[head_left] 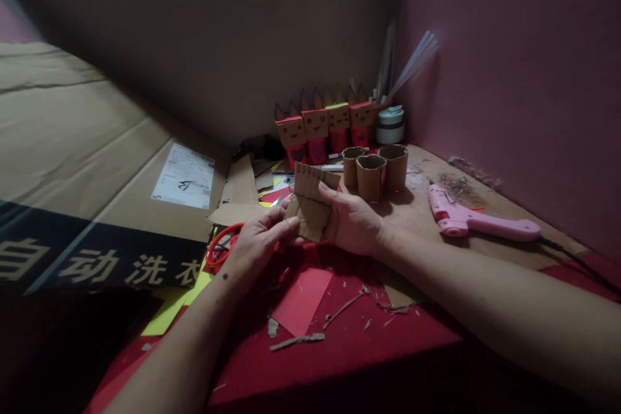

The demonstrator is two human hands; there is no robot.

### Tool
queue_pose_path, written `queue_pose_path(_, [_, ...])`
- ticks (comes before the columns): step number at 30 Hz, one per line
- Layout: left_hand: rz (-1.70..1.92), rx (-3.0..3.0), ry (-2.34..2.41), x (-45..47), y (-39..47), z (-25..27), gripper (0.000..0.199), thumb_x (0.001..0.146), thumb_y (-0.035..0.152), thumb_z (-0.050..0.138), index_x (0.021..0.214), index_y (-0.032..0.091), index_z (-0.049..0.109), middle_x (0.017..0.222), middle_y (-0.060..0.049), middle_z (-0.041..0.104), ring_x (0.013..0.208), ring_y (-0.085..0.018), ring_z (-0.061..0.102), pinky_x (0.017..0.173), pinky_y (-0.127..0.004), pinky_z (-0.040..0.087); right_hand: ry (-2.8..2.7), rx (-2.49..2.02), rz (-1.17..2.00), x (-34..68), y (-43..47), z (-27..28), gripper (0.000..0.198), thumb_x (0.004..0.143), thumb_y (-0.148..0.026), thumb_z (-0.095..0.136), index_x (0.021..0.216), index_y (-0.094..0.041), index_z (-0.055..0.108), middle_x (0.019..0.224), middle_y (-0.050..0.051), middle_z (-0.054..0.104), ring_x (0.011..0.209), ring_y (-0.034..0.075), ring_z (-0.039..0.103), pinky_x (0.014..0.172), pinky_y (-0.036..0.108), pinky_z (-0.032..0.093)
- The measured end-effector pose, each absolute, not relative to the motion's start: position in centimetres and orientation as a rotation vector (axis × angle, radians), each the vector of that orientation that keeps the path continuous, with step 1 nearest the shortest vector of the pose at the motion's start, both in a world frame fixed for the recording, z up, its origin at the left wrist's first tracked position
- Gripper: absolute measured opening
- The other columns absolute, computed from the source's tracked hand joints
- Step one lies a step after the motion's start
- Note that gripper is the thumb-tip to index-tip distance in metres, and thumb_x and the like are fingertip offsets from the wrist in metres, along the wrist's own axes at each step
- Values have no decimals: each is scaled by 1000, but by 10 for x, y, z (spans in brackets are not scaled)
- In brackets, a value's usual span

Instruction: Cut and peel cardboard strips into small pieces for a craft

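Cardboard [310, 215], held up over the red tabletop [392, 339], sits between the partly closed hands: left hand [264, 231] pinching its lower left, right hand [356, 223] gripping its right side.

Mid-frame, the cardboard piece [309, 215] sits between left hand [262, 234] and right hand [356, 225], before three tubes [371, 180]; glue gun [478, 220] right, carton [101, 136] left.
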State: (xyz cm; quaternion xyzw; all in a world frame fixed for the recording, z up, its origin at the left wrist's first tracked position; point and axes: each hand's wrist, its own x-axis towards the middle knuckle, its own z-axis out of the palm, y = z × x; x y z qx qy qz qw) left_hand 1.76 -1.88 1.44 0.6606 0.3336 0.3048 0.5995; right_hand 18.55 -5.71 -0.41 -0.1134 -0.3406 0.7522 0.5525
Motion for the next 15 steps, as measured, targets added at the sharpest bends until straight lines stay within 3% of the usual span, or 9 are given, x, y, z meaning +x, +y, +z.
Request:
queue_pose_path(7, [736,1509,780,19,-21,16,20,71,33,74,81,16,70,78,-1,65,67,-11,60,59,-17,52,-817,-274,1791,187,-58,-3,38,97,-37,30,119,-16,55,97,11,67,82,20,64,75,43,55])
queue_pose_path(15, [766,1500,770,17,-15,11,17,76,32,68,71,16,64,62,2,59,55,-8,54,53,-16,48,-771,-362,1834,188,-59,1,54,97,-49,16,123,-18,52,105,12,66,91,23,64,81,50,52])
